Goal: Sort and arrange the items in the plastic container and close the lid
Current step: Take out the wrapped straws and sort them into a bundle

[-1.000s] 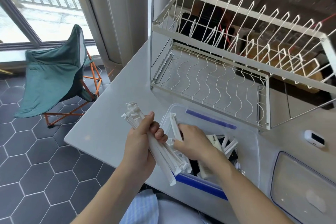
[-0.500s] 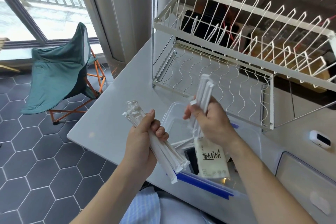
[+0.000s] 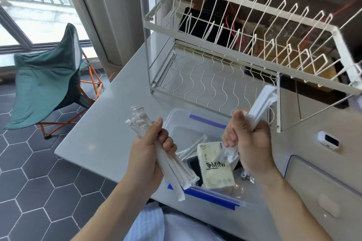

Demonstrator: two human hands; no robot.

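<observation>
Now, left hand (image 3: 146, 159): fingers gripped a bundle of wrapped sticks (image 3: 156, 150).
Right hand (image 3: 252, 143): fingers gripped a second bundle (image 3: 262, 101).
Container (image 3: 197, 123): at the bench's near edge.
Risk: loose sticks could slip out.

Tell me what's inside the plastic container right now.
Inside the plastic container: a cream tissue pack printed MINI, a few loose white wrapped sticks, and something black beneath. The right hand and the pack cover whatever else lies there.
</observation>
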